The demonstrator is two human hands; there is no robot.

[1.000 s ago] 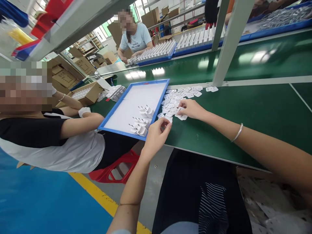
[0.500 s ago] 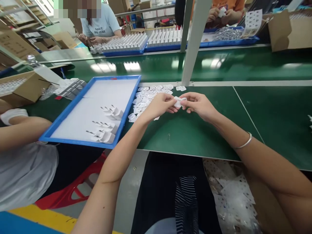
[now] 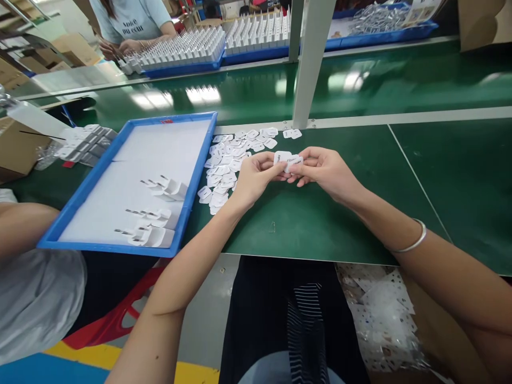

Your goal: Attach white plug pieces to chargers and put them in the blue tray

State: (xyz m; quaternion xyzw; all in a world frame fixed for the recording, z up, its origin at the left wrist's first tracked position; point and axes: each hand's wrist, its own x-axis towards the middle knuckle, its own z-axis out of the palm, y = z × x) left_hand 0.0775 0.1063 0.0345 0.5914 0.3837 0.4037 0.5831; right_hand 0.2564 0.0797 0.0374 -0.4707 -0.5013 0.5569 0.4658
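Observation:
My left hand [image 3: 256,178] pinches a small white rounded plate [image 3: 281,156] with dark print on its face. A second white printed plate [image 3: 295,161] is between the thumb and fingers of my right hand [image 3: 328,172]. The two plates overlap slightly in front of me, above the green table. Just left of my left hand lies a loose pile of similar white plates [image 3: 226,165]. Two more plates [image 3: 292,133] rest apart from the pile, beyond my hands.
A blue-rimmed tray [image 3: 194,176] at left holds several white plug adapters [image 3: 154,236] with metal pins. A metal post [image 3: 310,69] rises behind my hands. Across the green belt [image 3: 248,98], a person sits by trays of plugs. Another person's arm [image 3: 24,226] is at left.
The camera view has shifted, so the tray and pile appear farther left and the far workers higher up. In my hands, the two plates now show separately, print visible.

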